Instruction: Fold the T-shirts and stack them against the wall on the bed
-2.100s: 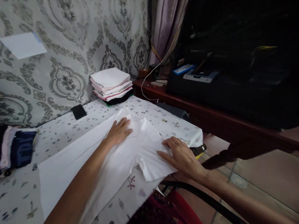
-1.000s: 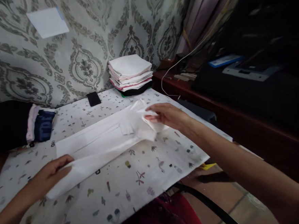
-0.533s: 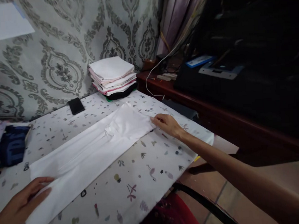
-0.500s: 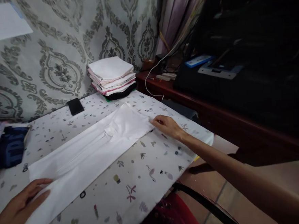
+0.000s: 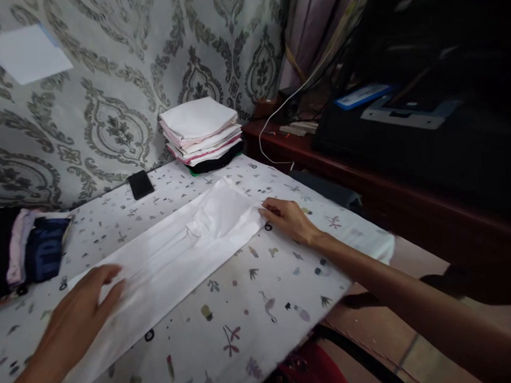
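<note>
A white garment [image 5: 167, 250], folded into a long strip, lies slantwise across the table. Wrinkles gather around its middle and toward its far right end. At that end my right hand [image 5: 290, 221] pinches the edge between thumb and fingers. Over the near left part of the cloth is my left hand [image 5: 82, 314], thumb and fingers apart, gripping nothing. Whether its fingertips touch the fabric I cannot tell.
The table [image 5: 228, 298] has a printed cover. A stack of folded clothes [image 5: 201, 134] and a black phone [image 5: 140, 185] sit at the back. Dark and pink clothes [image 5: 44, 247] lie at left. A reddish wooden cabinet [image 5: 337, 174] with a cable [image 5: 268, 123] stands at right.
My left hand has moved right and away from me along the garment. My right hand still pinches the far end. The view has shifted slightly to the left.
</note>
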Action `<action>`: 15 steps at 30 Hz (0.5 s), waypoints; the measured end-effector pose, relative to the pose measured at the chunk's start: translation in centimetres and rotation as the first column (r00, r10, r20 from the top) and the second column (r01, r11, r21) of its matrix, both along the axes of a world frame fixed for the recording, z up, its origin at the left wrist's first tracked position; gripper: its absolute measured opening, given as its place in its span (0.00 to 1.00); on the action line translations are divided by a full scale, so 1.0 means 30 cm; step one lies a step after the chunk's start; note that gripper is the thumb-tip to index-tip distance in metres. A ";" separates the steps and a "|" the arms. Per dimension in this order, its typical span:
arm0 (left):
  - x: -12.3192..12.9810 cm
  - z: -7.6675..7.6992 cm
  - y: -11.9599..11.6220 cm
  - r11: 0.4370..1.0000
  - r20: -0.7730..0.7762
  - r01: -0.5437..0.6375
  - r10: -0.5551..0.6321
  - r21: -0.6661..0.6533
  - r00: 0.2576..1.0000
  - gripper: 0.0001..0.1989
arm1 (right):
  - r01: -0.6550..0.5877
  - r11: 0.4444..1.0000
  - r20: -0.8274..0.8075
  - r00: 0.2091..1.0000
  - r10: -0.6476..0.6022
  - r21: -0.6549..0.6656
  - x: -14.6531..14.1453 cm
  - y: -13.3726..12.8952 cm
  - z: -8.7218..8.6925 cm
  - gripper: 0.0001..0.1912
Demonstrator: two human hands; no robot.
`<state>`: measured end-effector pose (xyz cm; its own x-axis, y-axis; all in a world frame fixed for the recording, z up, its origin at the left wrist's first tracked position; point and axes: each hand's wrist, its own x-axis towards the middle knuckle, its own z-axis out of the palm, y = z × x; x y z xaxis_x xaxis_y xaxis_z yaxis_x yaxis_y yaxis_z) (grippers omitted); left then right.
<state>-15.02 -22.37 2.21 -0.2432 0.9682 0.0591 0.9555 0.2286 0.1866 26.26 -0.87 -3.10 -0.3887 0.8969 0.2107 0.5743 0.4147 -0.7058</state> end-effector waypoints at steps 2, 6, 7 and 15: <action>0.127 0.041 0.177 0.994 0.168 0.101 -0.107 0.042 0.980 0.21 | 0.002 1.000 -0.020 1.000 -0.002 -0.006 0.000 0.002 -0.011 0.12; 0.349 0.034 0.525 0.973 0.291 0.229 -0.225 0.018 0.930 0.15 | -0.003 0.999 -0.063 0.998 0.000 -0.049 0.004 0.003 -0.016 0.12; 0.390 0.018 0.591 0.981 0.255 0.195 -0.186 -0.012 0.949 0.14 | 0.003 0.998 -0.065 0.998 -0.006 -0.055 0.006 0.003 -0.015 0.12; 0.475 -0.084 0.740 0.990 0.179 0.137 -0.129 -0.032 0.975 0.05 | 0.005 0.999 0.011 1.000 -0.005 -0.037 0.014 0.007 0.001 0.12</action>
<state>-0.77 -0.17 -0.30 -0.1148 0.9932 -0.0165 0.9310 0.1134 0.3469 26.68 -0.65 -3.08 -0.3862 0.9061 0.1728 0.5841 0.3853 -0.7144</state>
